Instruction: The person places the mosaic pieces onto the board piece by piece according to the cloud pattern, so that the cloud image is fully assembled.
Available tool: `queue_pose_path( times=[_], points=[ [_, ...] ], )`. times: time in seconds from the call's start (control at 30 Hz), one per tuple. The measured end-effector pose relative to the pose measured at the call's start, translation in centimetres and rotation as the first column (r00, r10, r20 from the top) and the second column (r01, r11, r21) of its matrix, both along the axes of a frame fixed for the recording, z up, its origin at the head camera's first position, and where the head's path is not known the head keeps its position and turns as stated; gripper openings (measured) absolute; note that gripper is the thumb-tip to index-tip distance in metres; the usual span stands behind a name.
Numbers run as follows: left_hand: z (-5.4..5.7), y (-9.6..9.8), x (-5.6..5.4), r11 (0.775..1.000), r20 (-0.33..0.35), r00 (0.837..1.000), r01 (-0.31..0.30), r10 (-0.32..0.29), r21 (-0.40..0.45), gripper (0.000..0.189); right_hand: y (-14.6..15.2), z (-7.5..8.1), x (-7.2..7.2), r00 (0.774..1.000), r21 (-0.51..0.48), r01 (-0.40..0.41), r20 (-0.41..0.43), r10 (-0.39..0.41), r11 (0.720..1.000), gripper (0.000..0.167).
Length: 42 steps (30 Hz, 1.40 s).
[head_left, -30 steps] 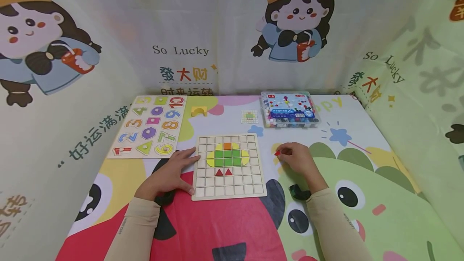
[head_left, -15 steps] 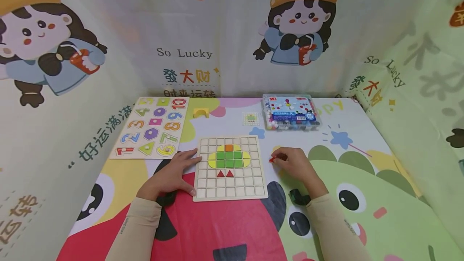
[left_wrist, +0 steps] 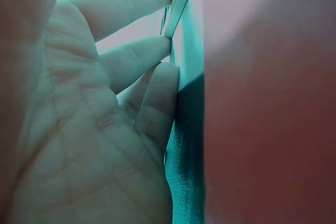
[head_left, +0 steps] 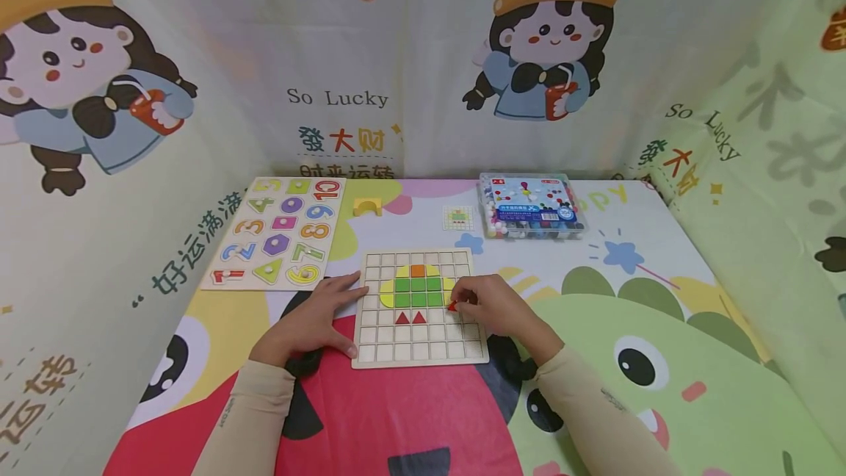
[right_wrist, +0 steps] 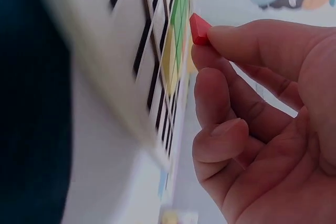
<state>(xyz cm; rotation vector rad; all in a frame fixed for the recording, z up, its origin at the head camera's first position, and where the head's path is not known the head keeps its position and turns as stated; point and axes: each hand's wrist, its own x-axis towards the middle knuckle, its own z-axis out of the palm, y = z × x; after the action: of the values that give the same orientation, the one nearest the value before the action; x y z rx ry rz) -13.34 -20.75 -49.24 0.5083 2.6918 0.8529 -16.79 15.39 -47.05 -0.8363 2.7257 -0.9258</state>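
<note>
A square wooden grid board [head_left: 402, 352] lies in front of me. Set in its cells are green squares [head_left: 418, 284], rounded yellow pieces [head_left: 386, 294], an orange square [head_left: 418, 270] and two red triangles [head_left: 419, 318]. My left hand [head_left: 307, 323] rests at the board's left edge, fingers spread and touching it. Over the board's right half, my right hand [head_left: 492, 307] pinches another red triangle [right_wrist: 199, 31] between thumb and index finger. In the right wrist view this triangle appears held just off the board's surface, beside the green and yellow pieces.
Behind the board lies a small pattern card [head_left: 458, 218]. A clear plastic box [head_left: 532, 208] of small coloured parts stands at the back right. To the left are a number puzzle board [head_left: 246, 285] and a yellow arch block [head_left: 367, 203].
My right hand has moved left from beside the board to over its right half, carrying the red triangle. The left hand has stayed at the board's left edge.
</note>
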Motion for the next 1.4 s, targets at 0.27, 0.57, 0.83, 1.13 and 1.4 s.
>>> queue_pose_path(
  times=[0.27,0.57,0.83,1.13,1.4],
  points=[
    [-0.2,-0.1,-0.1,1.0,-0.003,1.0,-0.003,0.003,-0.002,0.112,-2.3,-0.2,0.0,0.995,0.042,-0.094,-0.043,0.095,0.995,0.007],
    [-0.2,0.2,-0.2,1.0,-0.005,1.0,-0.006,0.006,-0.002,0.112,-2.9,-0.8,0.3,0.987,0.062,-0.133,-0.08,0.138,0.989,0.008],
    [-0.2,0.1,-0.1,1.0,0.005,1.0,-0.008,0.008,0.001,0.112,-3.1,-0.8,0.6,0.992,0.015,-0.12,-0.048,0.121,0.993,0.007],
    [-0.3,-0.1,-0.1,1.0,-0.002,1.0,-0.006,0.006,0.001,0.112,-3.2,-1.2,0.7,0.999,-0.001,-0.046,-0.019,0.046,0.999,0.008],
    [-0.2,-0.1,-0.1,1.0,-0.01,1.0,-0.001,0.001,0.003,0.111,-3.2,-1.3,0.7,1.0,-0.01,-0.017,0.018,0.017,1.0,0.007]
  ],
)
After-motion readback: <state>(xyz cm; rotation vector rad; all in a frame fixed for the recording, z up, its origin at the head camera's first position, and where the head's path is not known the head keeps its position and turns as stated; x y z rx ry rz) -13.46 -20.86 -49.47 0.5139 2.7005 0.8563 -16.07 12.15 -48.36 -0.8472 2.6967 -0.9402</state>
